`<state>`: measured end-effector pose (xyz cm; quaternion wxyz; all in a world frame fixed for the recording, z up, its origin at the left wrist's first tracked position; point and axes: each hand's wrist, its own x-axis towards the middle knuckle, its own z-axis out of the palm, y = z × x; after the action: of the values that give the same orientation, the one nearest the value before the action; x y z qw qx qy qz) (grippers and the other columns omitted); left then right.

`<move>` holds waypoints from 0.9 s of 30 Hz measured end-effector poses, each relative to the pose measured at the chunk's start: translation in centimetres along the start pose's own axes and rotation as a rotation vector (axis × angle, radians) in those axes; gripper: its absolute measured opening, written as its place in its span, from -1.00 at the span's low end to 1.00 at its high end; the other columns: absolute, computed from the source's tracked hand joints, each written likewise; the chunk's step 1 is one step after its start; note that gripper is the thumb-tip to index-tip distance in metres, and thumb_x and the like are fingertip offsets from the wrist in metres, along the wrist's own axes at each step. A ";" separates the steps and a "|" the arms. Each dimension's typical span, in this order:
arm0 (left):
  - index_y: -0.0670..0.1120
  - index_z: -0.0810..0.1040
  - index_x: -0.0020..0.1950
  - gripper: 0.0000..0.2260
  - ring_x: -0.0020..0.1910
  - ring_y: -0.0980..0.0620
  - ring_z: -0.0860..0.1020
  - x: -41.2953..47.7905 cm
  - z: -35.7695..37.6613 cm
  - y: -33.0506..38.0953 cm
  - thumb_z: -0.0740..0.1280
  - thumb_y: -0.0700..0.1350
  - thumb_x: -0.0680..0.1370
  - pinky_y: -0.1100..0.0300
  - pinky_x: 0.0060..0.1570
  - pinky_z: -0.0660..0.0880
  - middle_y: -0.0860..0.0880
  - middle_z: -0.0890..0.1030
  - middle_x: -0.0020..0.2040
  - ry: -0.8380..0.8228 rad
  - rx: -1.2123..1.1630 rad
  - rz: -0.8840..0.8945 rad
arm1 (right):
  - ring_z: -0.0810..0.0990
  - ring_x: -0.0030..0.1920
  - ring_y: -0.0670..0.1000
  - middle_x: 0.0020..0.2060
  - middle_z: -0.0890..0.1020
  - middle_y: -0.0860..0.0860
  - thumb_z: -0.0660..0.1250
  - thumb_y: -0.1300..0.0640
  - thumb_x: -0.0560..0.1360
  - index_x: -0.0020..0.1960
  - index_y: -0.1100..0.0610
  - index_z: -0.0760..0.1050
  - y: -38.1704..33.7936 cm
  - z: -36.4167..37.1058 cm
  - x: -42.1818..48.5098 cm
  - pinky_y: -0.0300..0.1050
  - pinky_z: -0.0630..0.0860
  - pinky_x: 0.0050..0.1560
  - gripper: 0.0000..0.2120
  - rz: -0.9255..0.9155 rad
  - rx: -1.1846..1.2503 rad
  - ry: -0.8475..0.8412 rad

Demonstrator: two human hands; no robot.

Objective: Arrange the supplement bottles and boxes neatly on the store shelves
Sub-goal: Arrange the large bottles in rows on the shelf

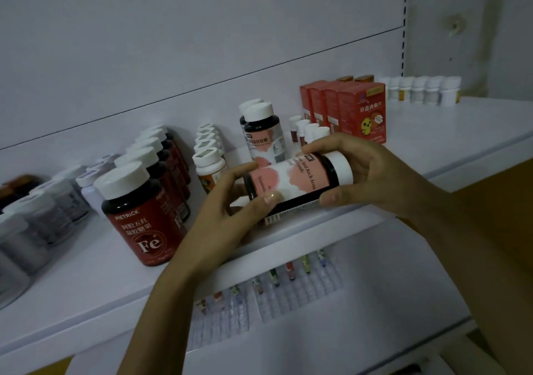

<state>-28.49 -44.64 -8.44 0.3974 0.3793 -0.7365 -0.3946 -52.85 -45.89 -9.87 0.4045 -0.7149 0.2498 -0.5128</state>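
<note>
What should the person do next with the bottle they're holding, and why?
Probably turn the pink-label bottle upright and stand it in front of the two matching bottles. It lies sideways between the left grip and the right grip, white cap pointing right, above the front of the shelf. The matching ones stand upright in a row just behind it.

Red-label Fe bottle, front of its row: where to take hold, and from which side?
Probably round the body of the dark red-labelled bottle with white cap, coming from the front: it stands upright, front of its row, with matching bottles packed behind it.
</note>
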 end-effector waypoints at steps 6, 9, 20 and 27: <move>0.15 0.54 0.10 -0.69 -0.20 -0.07 0.65 -0.4 0.1 0.5 0.43 0.10 0.37 0.01 -0.16 0.59 0.11 0.63 0.07 0.041 -0.062 -0.007 | 0.60 0.16 0.01 0.11 0.62 -0.11 0.58 0.07 0.23 0.22 -0.05 0.46 0.2 0.2 0.2 -0.12 0.61 0.01 -0.41 -0.011 -0.001 0.063; 0.11 0.49 0.19 -0.56 -0.16 -0.12 0.66 -0.5 0.0 0.5 0.45 0.07 0.33 -0.03 -0.11 0.62 0.09 0.59 0.14 0.021 -0.067 0.048 | 0.63 0.11 0.06 0.09 0.62 -0.13 0.51 -0.11 0.27 0.27 -0.10 0.40 0.0 0.3 0.3 -0.09 0.64 -0.16 -0.39 0.038 0.070 0.078; -0.03 0.49 0.22 -0.59 0.07 -0.04 0.63 -0.2 -0.1 0.1 0.45 -0.23 0.40 0.22 -0.10 0.59 0.10 0.61 0.13 0.081 -0.189 0.148 | 0.62 0.12 0.06 0.13 0.60 -0.05 0.55 0.15 0.25 0.19 -0.14 0.45 0.2 -0.1 0.1 -0.06 0.63 -0.10 -0.42 -0.007 0.058 0.069; 0.13 0.51 0.26 -0.49 0.18 -0.09 0.58 -0.1 0.1 -0.7 0.51 -0.18 0.36 0.11 0.04 0.57 0.06 0.55 0.25 0.139 -0.140 0.223 | 0.67 0.03 0.09 0.03 0.66 0.00 0.47 0.20 0.40 0.18 -0.02 0.46 -0.6 0.6 0.0 -0.06 0.65 -0.20 -0.60 0.003 0.085 0.164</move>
<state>-28.38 -44.84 -9.09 0.5142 0.2931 -0.7155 -0.3712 -52.34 -45.43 -9.46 0.4134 -0.6522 0.2612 -0.5793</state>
